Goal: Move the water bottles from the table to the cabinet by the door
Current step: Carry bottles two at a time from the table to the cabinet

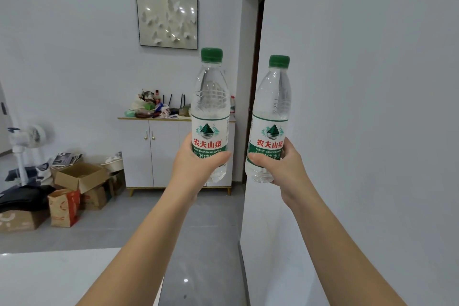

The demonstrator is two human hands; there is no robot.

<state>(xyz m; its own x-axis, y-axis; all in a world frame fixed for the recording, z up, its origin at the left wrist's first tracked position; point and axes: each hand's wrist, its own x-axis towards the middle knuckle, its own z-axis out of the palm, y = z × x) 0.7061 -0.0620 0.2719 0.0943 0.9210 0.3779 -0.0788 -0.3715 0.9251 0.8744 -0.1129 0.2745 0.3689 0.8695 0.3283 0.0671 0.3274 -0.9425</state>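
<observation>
Straight ahead across the grey floor (139, 216), white two-door cabinet with wooden top (161, 156); left hand (196, 164) curled round one upright clear plastic green-capped water bottle (211, 97), in line with the cabinet's right end; right hand (283, 166) curled round a second bottle (273, 102), further right

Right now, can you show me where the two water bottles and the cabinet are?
Left bottle (210, 104), head camera view, on the clear part above its label.
Right bottle (273, 103), head camera view, on the clear part above its label.
Cabinet (164, 156), head camera view, on its white door.
</observation>
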